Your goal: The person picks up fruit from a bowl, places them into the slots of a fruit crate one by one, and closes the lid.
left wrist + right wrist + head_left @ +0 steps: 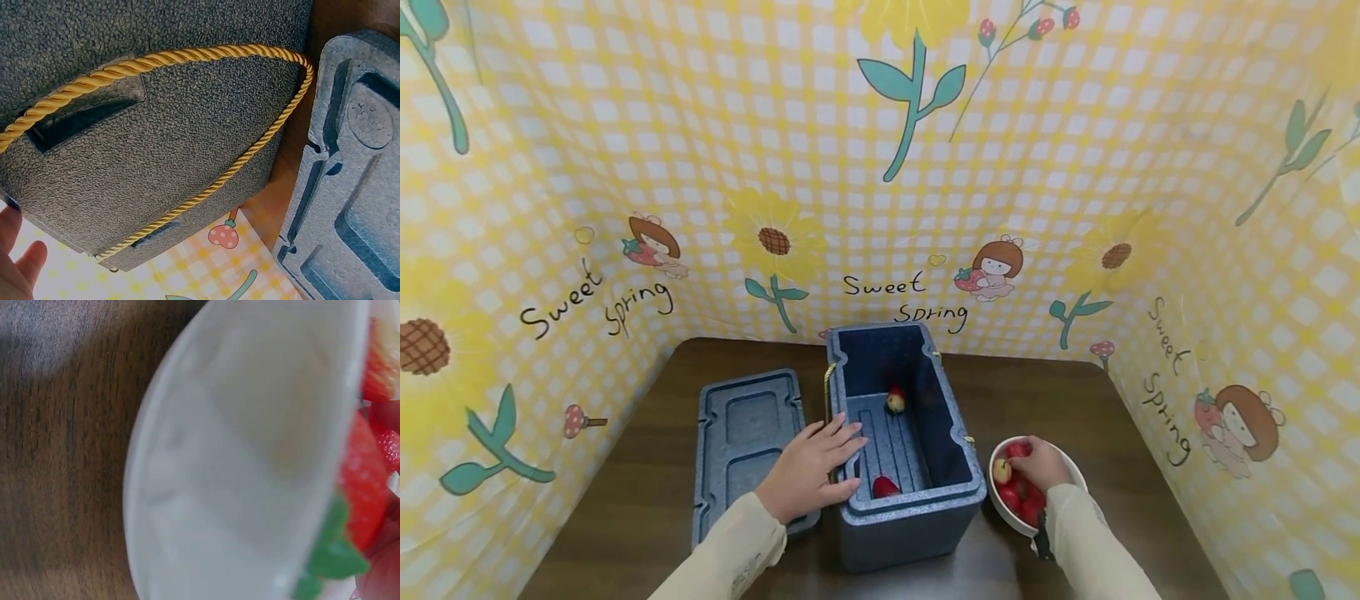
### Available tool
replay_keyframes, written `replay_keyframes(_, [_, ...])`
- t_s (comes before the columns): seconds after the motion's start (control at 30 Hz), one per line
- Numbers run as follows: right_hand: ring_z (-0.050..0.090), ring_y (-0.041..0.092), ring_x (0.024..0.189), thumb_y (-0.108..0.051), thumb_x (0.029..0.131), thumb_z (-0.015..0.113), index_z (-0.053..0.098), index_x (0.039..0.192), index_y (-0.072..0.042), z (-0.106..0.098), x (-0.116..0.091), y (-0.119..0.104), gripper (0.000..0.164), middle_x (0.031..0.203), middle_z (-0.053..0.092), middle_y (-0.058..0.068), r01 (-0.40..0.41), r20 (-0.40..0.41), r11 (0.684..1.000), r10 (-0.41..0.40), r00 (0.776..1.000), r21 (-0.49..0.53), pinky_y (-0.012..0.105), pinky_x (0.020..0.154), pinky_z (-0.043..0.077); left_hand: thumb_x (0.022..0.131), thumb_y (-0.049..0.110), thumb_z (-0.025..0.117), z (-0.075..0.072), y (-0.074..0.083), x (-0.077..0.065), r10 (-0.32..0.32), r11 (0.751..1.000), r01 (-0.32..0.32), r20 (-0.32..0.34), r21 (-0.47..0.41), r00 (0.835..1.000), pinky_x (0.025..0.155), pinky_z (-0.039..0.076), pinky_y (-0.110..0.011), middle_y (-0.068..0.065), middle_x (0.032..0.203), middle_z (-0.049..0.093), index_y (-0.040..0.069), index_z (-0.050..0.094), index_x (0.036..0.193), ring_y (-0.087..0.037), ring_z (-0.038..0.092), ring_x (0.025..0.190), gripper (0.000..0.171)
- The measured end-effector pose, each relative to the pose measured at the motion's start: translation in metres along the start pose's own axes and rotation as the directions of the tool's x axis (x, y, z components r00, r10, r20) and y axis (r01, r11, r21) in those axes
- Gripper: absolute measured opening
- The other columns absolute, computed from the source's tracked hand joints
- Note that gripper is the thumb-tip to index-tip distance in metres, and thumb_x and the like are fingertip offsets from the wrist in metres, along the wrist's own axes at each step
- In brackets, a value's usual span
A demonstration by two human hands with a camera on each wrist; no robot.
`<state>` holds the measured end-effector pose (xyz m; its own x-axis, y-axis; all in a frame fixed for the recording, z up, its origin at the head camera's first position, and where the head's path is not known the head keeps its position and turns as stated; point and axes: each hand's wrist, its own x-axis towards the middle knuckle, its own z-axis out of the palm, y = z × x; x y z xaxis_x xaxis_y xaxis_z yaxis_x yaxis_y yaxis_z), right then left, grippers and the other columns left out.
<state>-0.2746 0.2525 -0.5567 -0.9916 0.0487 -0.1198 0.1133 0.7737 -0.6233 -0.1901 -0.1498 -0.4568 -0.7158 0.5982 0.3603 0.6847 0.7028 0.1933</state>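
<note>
A deep blue-grey foam box (910,500) stands without its lid. Over its left rim my left hand (812,468) rests with fingers spread; its fingertips (31,259) show at the edge of the left wrist view. Inside the box lie a red-and-yellow fruit (895,401) and a red fruit (885,487). To the right, my right hand (1045,464) reaches into a white bowl (1078,475) of several red fruits and a yellowish one (1002,472). Its fingers and thumb pinch a red strawberry (389,449), partly hidden behind another strawberry with green leaves (362,487).
The box's lid (752,417) lies flat on the brown wooden table (625,508), left of the box. A twisted yellow rope (187,56) runs along the box's side. Patterned yellow cloth (880,233) walls the table at the back and both sides.
</note>
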Motion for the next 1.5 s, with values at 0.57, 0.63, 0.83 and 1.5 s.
replay_keyframes(0.57, [0.058, 0.034, 0.091, -0.011, 0.083, 0.070, 0.060, 0.120, 0.004, -0.021, -0.003, -0.036, 0.041, 0.106, 0.063, 0.024, 0.065, 0.016, 0.996, -0.067, 0.998, 0.063, 0.047, 0.081, 0.052, 0.090, 0.042, 0.058, -0.001, -0.002, -0.004, -0.043, 0.999, 0.044, 0.034, -0.025, 0.999, 0.102, 0.036, -0.053, -0.009, 0.136, 0.055, 0.008, 0.060, 0.131, -0.032, 0.043, 0.132, 0.053])
replay_keyframes(0.63, [0.059, 0.033, 0.091, -0.011, 0.083, 0.070, 0.060, 0.120, 0.003, -0.021, -0.002, -0.042, 0.041, 0.105, 0.064, 0.023, 0.090, 0.025, 0.994, -0.092, 0.995, 0.065, 0.046, 0.081, 0.052, 0.090, 0.041, 0.058, -0.002, -0.003, -0.005, -0.052, 0.998, 0.053, 0.028, -0.029, 0.998, 0.102, 0.036, -0.053, -0.009, 0.136, 0.055, 0.008, 0.060, 0.131, -0.032, 0.043, 0.132, 0.053])
replay_keyframes(0.83, [0.059, 0.031, 0.088, -0.011, 0.083, 0.070, 0.063, 0.117, 0.002, -0.028, -0.002, -0.059, 0.038, 0.104, 0.065, 0.022, 0.168, 0.003, 0.981, -0.169, 0.986, 0.102, 0.043, 0.079, 0.052, 0.089, 0.041, 0.060, 0.000, -0.003, -0.006, -0.065, 0.998, 0.065, -0.022, -0.026, 0.998, 0.102, 0.037, -0.051, -0.007, 0.136, 0.056, 0.010, 0.061, 0.130, -0.029, 0.044, 0.132, 0.052])
replay_keyframes(1.5, [0.059, 0.037, 0.101, -0.012, 0.086, 0.068, 0.061, 0.122, 0.005, -0.084, 0.018, -0.107, 0.040, 0.109, 0.064, 0.026, 0.292, -0.119, 0.948, -0.278, 0.953, 0.127, 0.042, 0.084, 0.047, 0.089, 0.033, 0.061, 0.004, 0.001, 0.002, -0.030, 0.998, 0.027, -0.038, -0.055, 0.999, 0.101, 0.037, -0.053, -0.008, 0.137, 0.054, 0.009, 0.060, 0.131, -0.028, 0.043, 0.133, 0.048])
